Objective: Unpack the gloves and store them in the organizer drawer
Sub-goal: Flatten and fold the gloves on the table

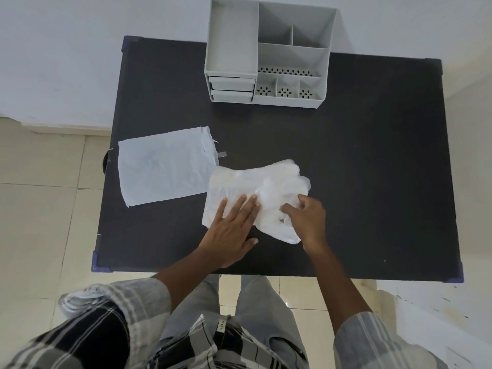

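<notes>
A stack of thin translucent plastic gloves [255,187] lies on the black desk [372,169], nearer than the grey plastic organizer [266,57]. Left hand [231,230] presses flat, fingers spread; right hand [306,219] pinches the gloves.

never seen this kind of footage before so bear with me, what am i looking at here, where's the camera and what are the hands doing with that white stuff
There is no machine here. There is a single view, from a camera worn on a person's head, looking down at their own two bare hands over a dark table.

The left hand lies flat, pressing down a stack of thin clear plastic gloves. The right hand pinches the gloves at their near edge, perhaps to fold or gather them.

To the left lies a flat white packet, which looks like the wrapper they came out of.

At the far edge stands a grey desk organizer with open compartments and two small drawers at its lower left. Both look shut, so the gloves are not stored yet.
</notes>
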